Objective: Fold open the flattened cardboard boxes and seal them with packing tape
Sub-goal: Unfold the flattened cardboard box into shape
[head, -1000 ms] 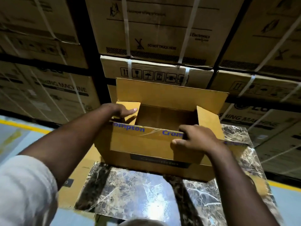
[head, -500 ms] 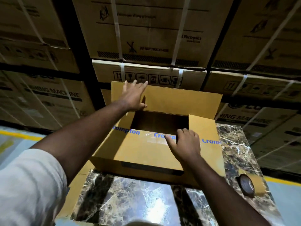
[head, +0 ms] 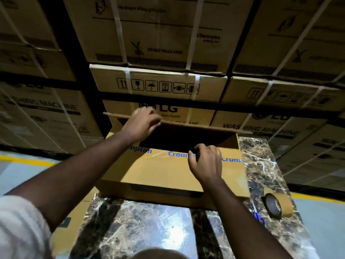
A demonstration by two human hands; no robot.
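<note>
Left hand (head: 142,122) grips the far flap (head: 196,127), its long edge running crosswise; right hand (head: 206,161) pins the near flap (head: 164,169), fingers curled over its edge.

cardboard box (head: 168,171): yellow-brown, blue lettering
table (head: 141,227): dark brown marble, white veins
tape roll (head: 280,204): tan, dark core
stacked cartons (head: 160,30): brown, black print, white straps
floor line (head: 28,160): yellow on grey
</note>
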